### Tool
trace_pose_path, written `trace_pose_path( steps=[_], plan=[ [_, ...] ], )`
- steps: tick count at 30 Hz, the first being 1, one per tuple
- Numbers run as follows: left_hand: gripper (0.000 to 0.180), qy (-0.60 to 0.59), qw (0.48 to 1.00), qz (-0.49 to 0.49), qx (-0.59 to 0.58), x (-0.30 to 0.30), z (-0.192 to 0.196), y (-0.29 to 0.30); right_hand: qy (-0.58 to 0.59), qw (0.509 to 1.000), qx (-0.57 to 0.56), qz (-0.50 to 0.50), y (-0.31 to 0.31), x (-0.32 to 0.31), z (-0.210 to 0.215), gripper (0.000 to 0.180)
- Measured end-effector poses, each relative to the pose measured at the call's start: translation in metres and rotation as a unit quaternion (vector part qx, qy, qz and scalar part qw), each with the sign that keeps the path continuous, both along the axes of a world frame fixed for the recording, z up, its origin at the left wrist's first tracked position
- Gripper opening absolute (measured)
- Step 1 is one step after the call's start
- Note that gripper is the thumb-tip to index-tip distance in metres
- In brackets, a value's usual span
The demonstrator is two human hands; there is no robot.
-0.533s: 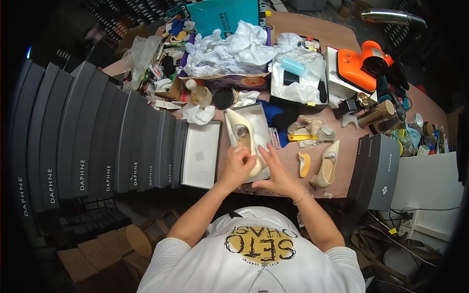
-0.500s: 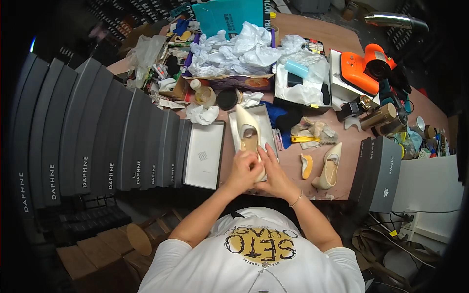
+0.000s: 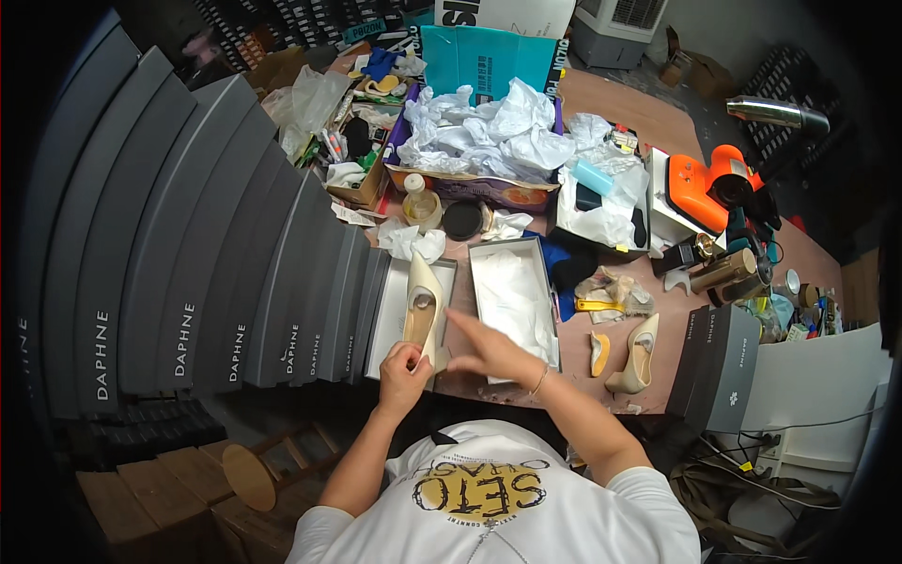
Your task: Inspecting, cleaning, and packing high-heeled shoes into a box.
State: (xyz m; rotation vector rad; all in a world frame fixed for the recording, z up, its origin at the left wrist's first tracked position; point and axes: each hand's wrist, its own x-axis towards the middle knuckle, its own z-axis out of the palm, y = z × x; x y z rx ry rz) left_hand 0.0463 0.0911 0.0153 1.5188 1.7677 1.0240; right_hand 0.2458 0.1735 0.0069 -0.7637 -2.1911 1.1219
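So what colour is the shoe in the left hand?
Cream pointed-toe heeled shoe, clearest in the head view.

I'm at a shoe workshop's packing bench: a long row of grey shoe boxes (image 3: 188, 273) stands at my left, cream high-heeled shoes (image 3: 637, 355) lie on the brown table (image 3: 658, 122), with crumpled tissue paper (image 3: 489, 132) far and an orange heat gun (image 3: 705, 183) far right.
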Motion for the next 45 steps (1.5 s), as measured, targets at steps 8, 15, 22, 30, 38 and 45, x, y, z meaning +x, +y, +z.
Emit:
trace_pose_path(
  steps=[8, 15, 22, 30, 38, 45],
  plan=[
    [0.014, 0.029, 0.997, 0.070, -0.010, -0.010, -0.059, 0.026, -0.337, 0.929, -0.004, -0.154, 0.224, 0.032, -0.062, 0.044],
    [0.012, 0.012, 0.995, 0.095, -0.021, -0.014, -0.053, 0.022, -0.446, 0.884, -0.008, -0.138, 0.266, 0.015, -0.126, 0.029],
    [0.012, 0.003, 0.991, 0.129, -0.031, -0.011, -0.058, 0.018, -0.249, 0.954, 0.082, -0.148, 0.259, 0.025, -0.024, 0.017],
    [0.011, 0.005, 0.994, 0.098, -0.054, -0.013, -0.054, 0.024, -0.346, 0.923, 0.045, -0.162, 0.354, 0.038, -0.064, 0.018],
    [0.033, -0.424, 0.836, 0.324, -0.129, -0.026, -0.080, 0.019, -0.417, 0.881, 0.093, -0.204, 0.334, 0.039, -0.046, 0.032],
    [0.027, 0.001, 0.977, 0.210, 0.029, -0.031, -0.052, 0.016, -0.532, 0.810, 0.246, -0.029, 0.104, 0.072, -0.068, 0.017]
  ],
)
